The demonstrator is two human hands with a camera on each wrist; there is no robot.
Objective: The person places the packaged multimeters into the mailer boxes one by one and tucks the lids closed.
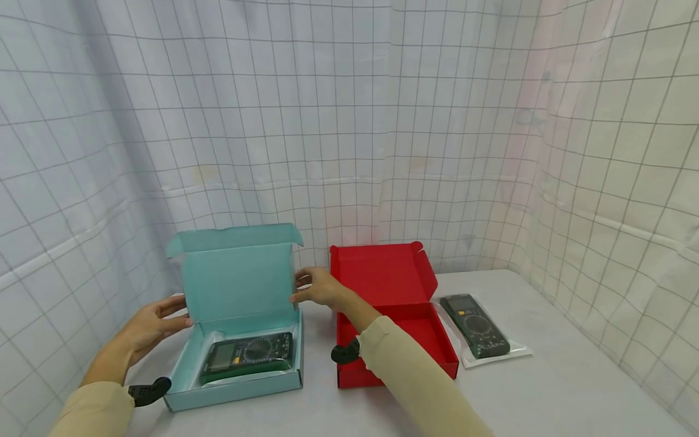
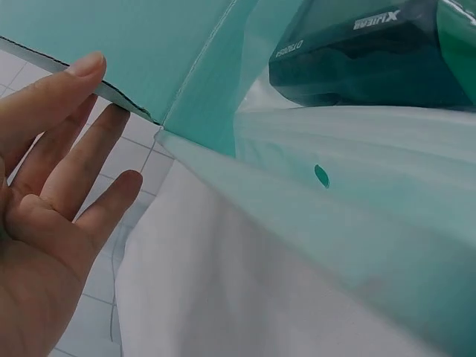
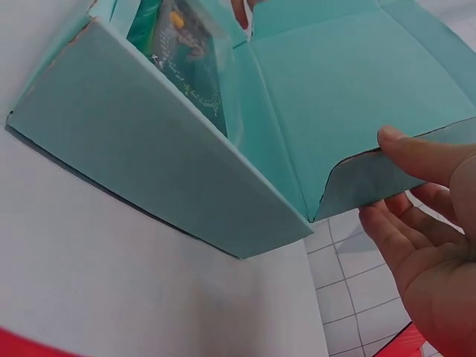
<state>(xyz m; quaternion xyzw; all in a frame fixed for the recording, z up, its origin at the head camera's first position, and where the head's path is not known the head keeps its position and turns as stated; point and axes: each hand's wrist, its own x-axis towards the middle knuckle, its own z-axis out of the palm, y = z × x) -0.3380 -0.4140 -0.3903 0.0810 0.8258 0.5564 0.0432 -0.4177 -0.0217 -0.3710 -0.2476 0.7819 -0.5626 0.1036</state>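
A light-teal cardboard box (image 1: 235, 397) lies open on the table, its lid (image 1: 240, 282) standing up at the back. Inside it rests a black and green multimeter (image 1: 256, 352) in a clear plastic bag. My left hand (image 1: 150, 325) pinches the lid's left edge, thumb (image 2: 88, 65) on the inner face and fingers behind. At the opposite edge my right hand (image 1: 323, 287) holds the lid's side flap (image 3: 364, 175) between thumb and fingers.
Right of the teal box stands an open red box (image 1: 355, 377), partly covered by my right forearm. Farther right a second bagged multimeter (image 1: 475, 325) lies on the white table (image 1: 568, 376). Gridded white curtains (image 1: 349, 121) enclose the back and sides.
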